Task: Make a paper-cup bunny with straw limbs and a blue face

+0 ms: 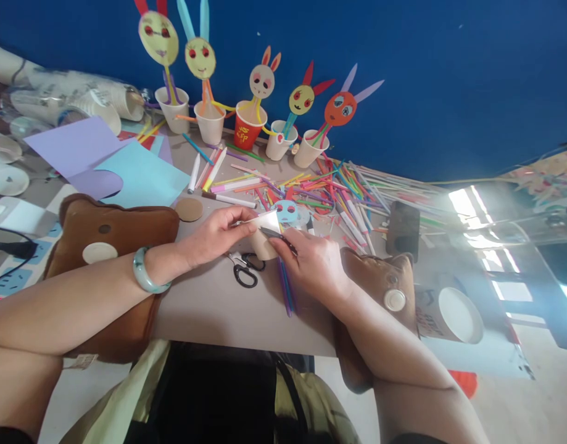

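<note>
Slip hazard: left hand [213,235] pinches pale tapered paper cup [263,248], right hand [318,262] grips slim dark tool [270,233] at the cup's two o'clock, and a buckling wall could misdirect it.

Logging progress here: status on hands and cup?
Left hand holding paper cup, tilted. Right hand holding dark thin object at cup. Scissors on table close by.

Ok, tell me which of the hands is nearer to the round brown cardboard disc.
Left. The left hand is just to the right of the disc; the right hand is farther right, at the right side of the pale paper cup.
</note>
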`<act>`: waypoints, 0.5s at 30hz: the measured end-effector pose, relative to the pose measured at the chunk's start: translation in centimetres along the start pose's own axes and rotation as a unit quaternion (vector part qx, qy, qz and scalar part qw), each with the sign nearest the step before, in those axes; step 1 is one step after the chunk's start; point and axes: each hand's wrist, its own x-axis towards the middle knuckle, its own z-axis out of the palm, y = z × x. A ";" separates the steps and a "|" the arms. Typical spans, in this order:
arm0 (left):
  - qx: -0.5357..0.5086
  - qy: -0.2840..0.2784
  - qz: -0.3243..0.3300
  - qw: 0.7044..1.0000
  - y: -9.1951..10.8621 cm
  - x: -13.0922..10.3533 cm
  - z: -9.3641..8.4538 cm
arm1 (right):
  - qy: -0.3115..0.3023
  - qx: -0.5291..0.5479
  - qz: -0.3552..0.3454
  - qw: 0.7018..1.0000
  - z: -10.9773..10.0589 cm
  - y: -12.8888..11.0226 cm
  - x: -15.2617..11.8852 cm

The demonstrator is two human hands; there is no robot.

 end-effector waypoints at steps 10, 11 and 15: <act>-0.034 -0.002 -0.031 0.999 -0.2 0.0 0.0 | 0.019 -0.006 -0.006 1.000 0.2 0.0 -0.1; -0.034 -0.002 -0.031 0.999 -0.2 0.0 0.1 | 0.025 -0.008 -0.008 1.000 0.3 0.0 -0.1; -0.025 -0.004 -0.024 0.999 0.0 0.0 0.0 | 0.050 -0.008 -0.017 0.999 0.5 0.1 -0.1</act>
